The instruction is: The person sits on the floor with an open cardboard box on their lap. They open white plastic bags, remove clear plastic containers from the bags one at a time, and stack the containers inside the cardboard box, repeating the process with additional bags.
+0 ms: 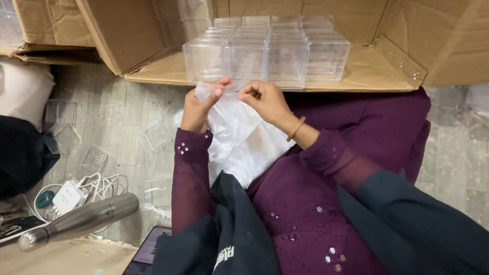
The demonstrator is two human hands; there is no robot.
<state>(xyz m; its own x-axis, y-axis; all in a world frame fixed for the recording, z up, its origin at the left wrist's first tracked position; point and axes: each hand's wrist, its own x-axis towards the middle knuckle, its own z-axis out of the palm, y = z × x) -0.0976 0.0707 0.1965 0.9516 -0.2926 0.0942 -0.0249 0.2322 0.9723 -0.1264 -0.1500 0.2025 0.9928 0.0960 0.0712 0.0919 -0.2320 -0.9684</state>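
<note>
My left hand [199,104] and my right hand [265,99] both pinch the top edge of a thin clear plastic bag [239,137] that lies over my lap. White material shows inside the bag. Both hands are close together, just in front of a row of clear plastic boxes [265,56] standing in an open cardboard carton [367,71]. A bangle sits on my right wrist. My sleeves are purple with small sequins.
Loose clear box lids [155,135] lie on the grey floor at left. A steel bottle [76,221], a white charger with cables [69,196] and a dark cloth [23,153] lie further left. A second carton [46,25] stands at top left.
</note>
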